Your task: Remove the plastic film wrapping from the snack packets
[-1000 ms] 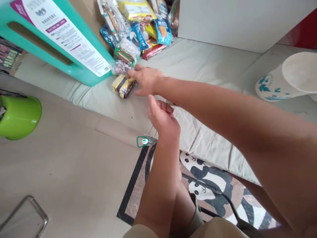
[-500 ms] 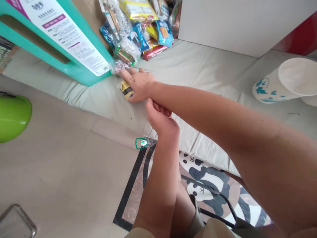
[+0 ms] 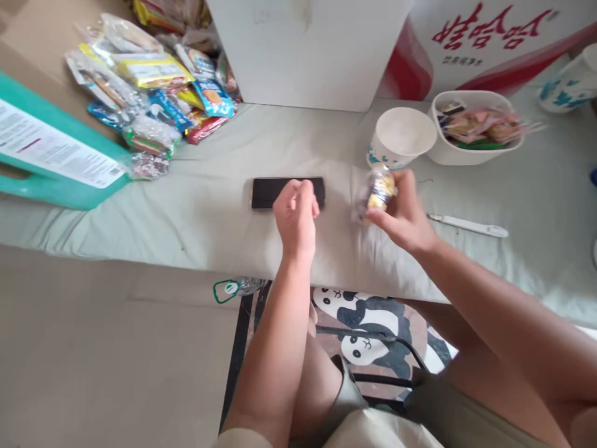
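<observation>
My right hand [image 3: 403, 214] grips a small snack packet [image 3: 381, 190] in clear wrap with a yellow and black label, held in the air just in front of a white paper cup [image 3: 403, 140]. Curled into a fist, my left hand [image 3: 297, 214] shows nothing in its fingers. Behind that fist a dark phone [image 3: 268, 191] lies flat on the pale cloth [image 3: 209, 224], partly covered by the hand. A white-handled craft knife [image 3: 471, 225] rests on the cloth to the right of my right hand.
A pile of wrapped snacks [image 3: 153, 93] lies at the back left beside a large green jug [image 3: 60, 149]. White boxes [image 3: 308, 56] stand at the back. On the right are a white tub [image 3: 476, 152] of packets and another paper cup [image 3: 566, 87].
My right hand has picked up the yellow-labelled snack packet beside the jug and carried it right. My left hand stays closed, now in front of the phone. The view has swung right.
</observation>
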The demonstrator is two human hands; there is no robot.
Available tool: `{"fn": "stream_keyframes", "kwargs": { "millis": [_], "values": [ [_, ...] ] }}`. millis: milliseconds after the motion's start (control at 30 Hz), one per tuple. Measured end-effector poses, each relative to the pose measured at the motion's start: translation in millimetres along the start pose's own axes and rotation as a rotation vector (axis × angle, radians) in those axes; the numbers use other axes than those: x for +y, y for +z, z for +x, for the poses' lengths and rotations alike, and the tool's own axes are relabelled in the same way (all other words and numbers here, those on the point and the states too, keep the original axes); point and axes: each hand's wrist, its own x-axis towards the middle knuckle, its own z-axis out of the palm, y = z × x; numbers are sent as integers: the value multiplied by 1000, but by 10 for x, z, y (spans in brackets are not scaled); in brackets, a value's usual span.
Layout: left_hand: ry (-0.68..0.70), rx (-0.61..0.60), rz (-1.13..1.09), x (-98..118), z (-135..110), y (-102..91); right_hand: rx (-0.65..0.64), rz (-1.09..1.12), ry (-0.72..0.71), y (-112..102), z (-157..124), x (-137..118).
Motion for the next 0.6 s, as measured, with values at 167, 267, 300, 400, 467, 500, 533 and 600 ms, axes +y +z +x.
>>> {"fn": "stream_keyframes", "kwargs": {
  "millis": [167, 267, 300, 400, 467, 500, 533, 600],
  "values": [
    [-123, -564, 215, -215, -272, 467, 88, 491, 153, -517, -702, 315],
    [-134, -827, 298, -346, -460, 718, 172, 598, 173, -600, -783, 386],
    [-120, -867, 338, -384, -507, 773, 179, 606, 176, -625, -793, 396],
    [-32, -875, 457, -467, -561, 838, 94, 564, 186, -746, -839, 387],
    [48, -852, 549, -495, -531, 819, 67, 488, 192, -875, -885, 369],
    [92, -839, 609, -504, -506, 802, 92, 420, 197, -951, -907, 367],
    [139, -826, 678, -513, -481, 784, 139, 321, 208, -1030, -926, 374],
    [232, -821, 821, -531, -445, 757, 228, 32, 241, -1180, -949, 419]
  ]
}}
